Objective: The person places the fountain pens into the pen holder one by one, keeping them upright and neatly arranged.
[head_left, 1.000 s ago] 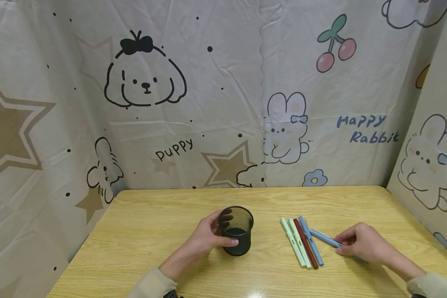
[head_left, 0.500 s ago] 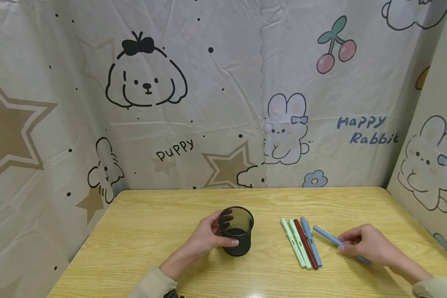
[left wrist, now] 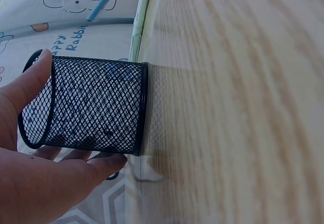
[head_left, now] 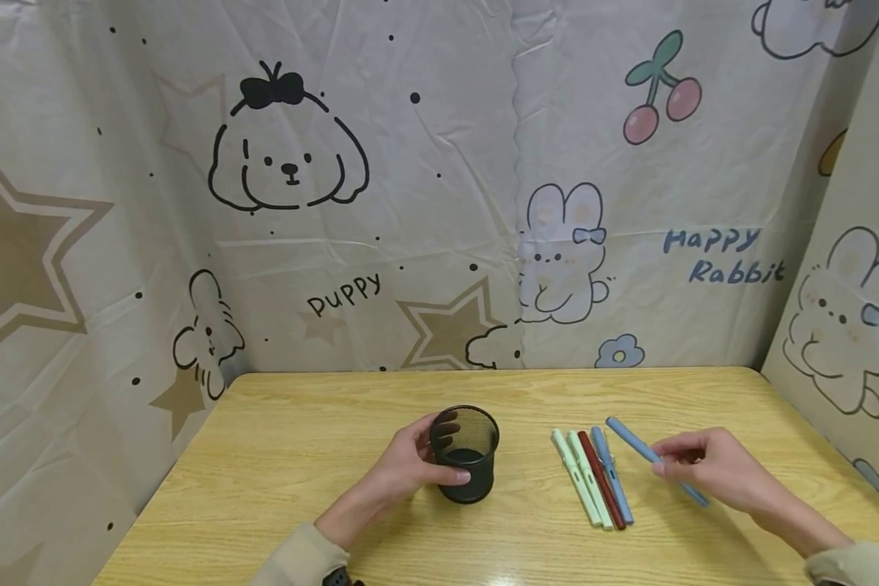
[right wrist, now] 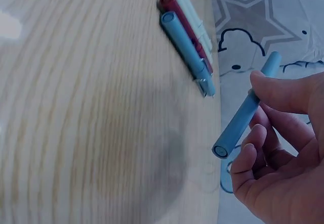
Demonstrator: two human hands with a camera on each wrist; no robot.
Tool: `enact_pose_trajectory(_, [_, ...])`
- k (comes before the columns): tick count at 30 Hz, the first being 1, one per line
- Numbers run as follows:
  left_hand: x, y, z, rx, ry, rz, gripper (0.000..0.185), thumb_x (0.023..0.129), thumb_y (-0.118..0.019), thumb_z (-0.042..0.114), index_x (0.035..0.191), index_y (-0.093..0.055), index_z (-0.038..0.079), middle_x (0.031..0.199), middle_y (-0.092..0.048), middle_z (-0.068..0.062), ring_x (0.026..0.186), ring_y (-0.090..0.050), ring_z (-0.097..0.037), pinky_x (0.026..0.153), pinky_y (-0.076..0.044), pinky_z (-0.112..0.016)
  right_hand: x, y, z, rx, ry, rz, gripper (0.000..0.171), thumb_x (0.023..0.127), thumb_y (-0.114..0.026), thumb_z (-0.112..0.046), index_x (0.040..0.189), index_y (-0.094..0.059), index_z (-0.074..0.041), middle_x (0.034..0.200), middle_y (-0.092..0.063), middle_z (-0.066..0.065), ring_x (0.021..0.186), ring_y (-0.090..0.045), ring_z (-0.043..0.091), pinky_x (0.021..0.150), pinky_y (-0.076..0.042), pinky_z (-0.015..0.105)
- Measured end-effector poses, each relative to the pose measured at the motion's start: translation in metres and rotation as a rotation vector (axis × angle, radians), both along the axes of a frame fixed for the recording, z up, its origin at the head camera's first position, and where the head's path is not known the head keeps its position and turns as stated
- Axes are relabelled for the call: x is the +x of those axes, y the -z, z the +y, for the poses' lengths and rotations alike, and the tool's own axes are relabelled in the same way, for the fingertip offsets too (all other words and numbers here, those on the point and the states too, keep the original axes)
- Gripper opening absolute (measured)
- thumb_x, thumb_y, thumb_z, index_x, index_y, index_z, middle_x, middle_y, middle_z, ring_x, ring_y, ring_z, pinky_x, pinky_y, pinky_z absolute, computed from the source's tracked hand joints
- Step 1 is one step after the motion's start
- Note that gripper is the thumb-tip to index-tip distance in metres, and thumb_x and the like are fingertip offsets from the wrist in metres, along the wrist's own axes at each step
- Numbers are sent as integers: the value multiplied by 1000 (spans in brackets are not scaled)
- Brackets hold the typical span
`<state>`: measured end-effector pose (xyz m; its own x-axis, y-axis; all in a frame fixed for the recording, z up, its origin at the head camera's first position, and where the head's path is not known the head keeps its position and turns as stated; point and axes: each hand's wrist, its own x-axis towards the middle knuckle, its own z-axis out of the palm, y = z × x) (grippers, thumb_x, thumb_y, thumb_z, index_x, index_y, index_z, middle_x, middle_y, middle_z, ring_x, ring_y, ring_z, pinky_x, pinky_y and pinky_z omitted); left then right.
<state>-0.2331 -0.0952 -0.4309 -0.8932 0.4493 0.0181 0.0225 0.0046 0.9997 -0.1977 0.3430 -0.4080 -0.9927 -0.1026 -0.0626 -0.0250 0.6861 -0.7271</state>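
Glossy yellow wood-grain worktop (head_left: 300, 456), creased cartoon-print curtain walls (head_left: 425, 203). Left grip (head_left: 403, 470) curled round black mesh cup (head_left: 465, 452); right grip (head_left: 710, 472) pinching smooth blue pen (head_left: 633, 443).

The wooden tabletop (head_left: 322, 456) carries a black mesh cup (head_left: 465, 452), upright inside the left grip (head_left: 410, 468). Four pens (head_left: 593, 476) (two green, one red, one blue) lie side by side just left of the right grip (head_left: 710, 472).

One mesh cup (head_left: 465, 452), five pens (head_left: 601, 476): two green, one red, two blue.
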Motion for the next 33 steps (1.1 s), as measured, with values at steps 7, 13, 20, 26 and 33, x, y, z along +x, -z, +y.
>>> enact_pose_trajectory(7, [-1, -1, 1, 3, 19, -3, 89, 83, -89, 0, 159, -43, 4, 155, -47, -22, 142, -46, -43, 115, -41, -48, 5, -9, -16, -58, 14, 37, 37, 96, -80, -19, 122, -74, 6, 92, -69, 5, 78, -55, 15, 66, -45, 28])
enact_pose_trajectory(13, [-2, -1, 2, 15, 22, -2, 88, 83, -88, -2, 159, -44, 4, 155, -48, -22, 141, -47, -44, 117, -39, -52, 7, -15, -30, -104, 6, 57, 35, 96, -79, -19, 123, -75, 3, 91, -69, 7, 75, -54, 15, 65, -43, 28])
enact_pose_trajectory(20, [-4, -2, 2, 8, 3, -10, 89, 82, -88, -4, 159, -44, 5, 153, -50, -23, 140, -48, -44, 113, -45, -45, 2, -24, -47, -138, 2, 96, 34, 96, -80, -21, 122, -77, 0, 92, -70, 7, 76, -55, 16, 65, -43, 29])
enact_pose_trajectory(26, [-4, -1, 1, 4, -4, -4, 88, 81, -89, -4, 158, -47, 6, 152, -51, -24, 137, -51, -45, 111, -46, -44, 0, -33, -66, -215, -15, 121, 34, 95, -82, -22, 120, -77, 0, 96, -73, 8, 78, -57, 17, 67, -45, 29])
enact_pose_trajectory(33, [-3, -1, 1, -2, 9, -10, 87, 81, -89, -3, 157, -49, 9, 150, -53, -21, 136, -52, -45, 110, -47, -45, 0, -38, -86, -266, -17, 130, 35, 93, -83, -22, 120, -78, 0, 92, -73, 9, 73, -53, 18, 65, -43, 29])
